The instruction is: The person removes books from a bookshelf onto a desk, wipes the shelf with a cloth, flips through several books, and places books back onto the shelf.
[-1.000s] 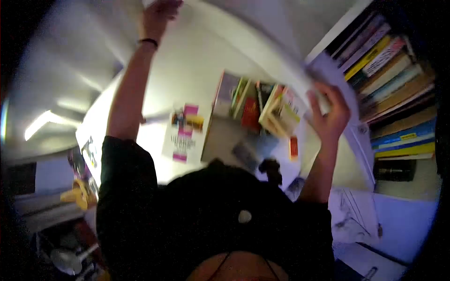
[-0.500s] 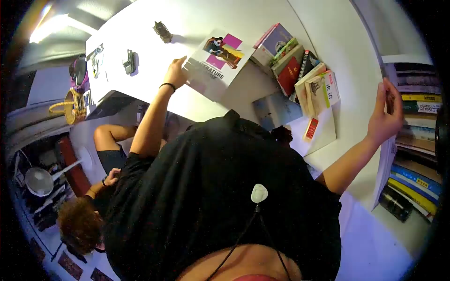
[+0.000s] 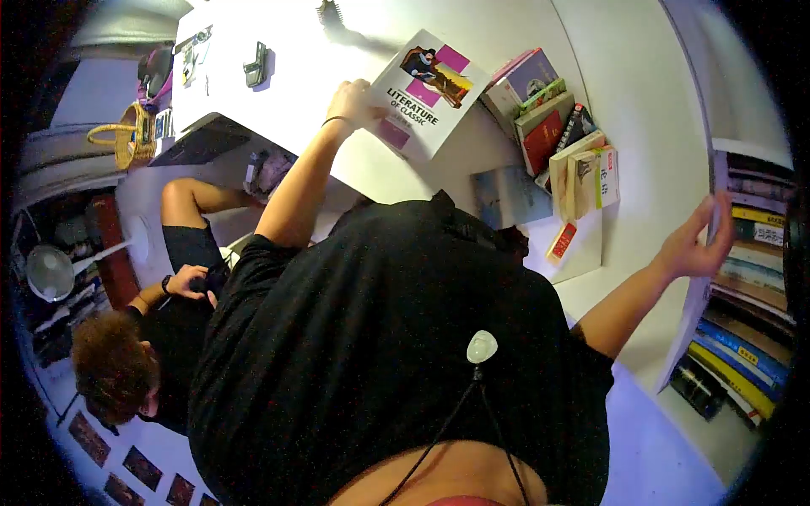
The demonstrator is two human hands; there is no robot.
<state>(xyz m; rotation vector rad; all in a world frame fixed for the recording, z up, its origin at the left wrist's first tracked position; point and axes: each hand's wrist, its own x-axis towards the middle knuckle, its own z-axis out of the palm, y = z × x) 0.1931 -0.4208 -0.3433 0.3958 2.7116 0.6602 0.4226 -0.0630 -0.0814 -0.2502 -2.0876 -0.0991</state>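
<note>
My left hand [image 3: 353, 106] is at the left edge of a white book [image 3: 429, 91] with "LITERATURE OF CLASSIC" on its cover, thumb over the cover and fingers closed at the edge. The book sits tilted at the white desk, left of a row of upright books. My right hand [image 3: 699, 242] is raised at the right, beside the edge of a shelf panel [image 3: 685, 325]; its thumb and fingers are apart and nothing shows between them. Among the row are a red book [image 3: 542, 143] and a cream book [image 3: 580, 187].
Shelved books [image 3: 749, 341] stand at the far right. On the desk [image 3: 295, 110] lie a small black device [image 3: 255, 65] and a dark spiky object [image 3: 330, 13]. A wicker basket [image 3: 133, 139] is at the left. Another person [image 3: 173, 337] sits lower left, near a fan [image 3: 52, 271].
My left hand came down from the top to the book, whose position and angle changed. My right hand moved outward toward the shelf panel. The view shifted, bringing the other person into sight.
</note>
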